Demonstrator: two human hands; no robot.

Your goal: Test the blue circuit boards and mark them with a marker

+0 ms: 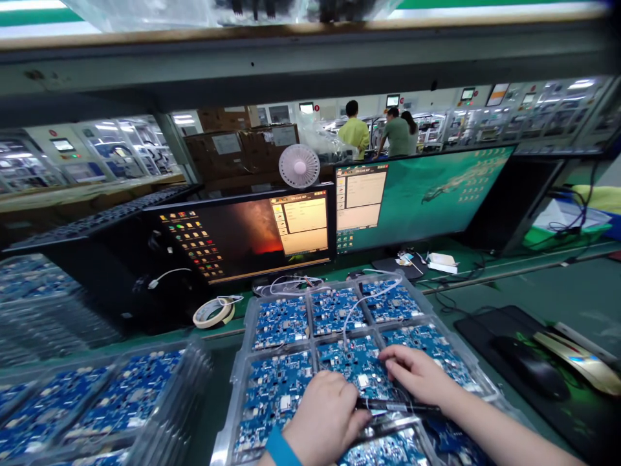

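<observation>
The left hand [323, 417] and right hand [417, 375] are working over a blue circuit board [356, 366] in a clear plastic tray [237, 404] on the desk [490, 285], their fingers [395, 360] curling close around a black pen-like tool [398, 408], though whether they are clamped on it cannot be told.

"What's in the tray?"

"Blue circuit boards [276, 395], one per compartment of a clear tray [234, 382]."

"Anything across them?"

"A white wire [369, 299], and a black tool [398, 406] near the front."
</observation>
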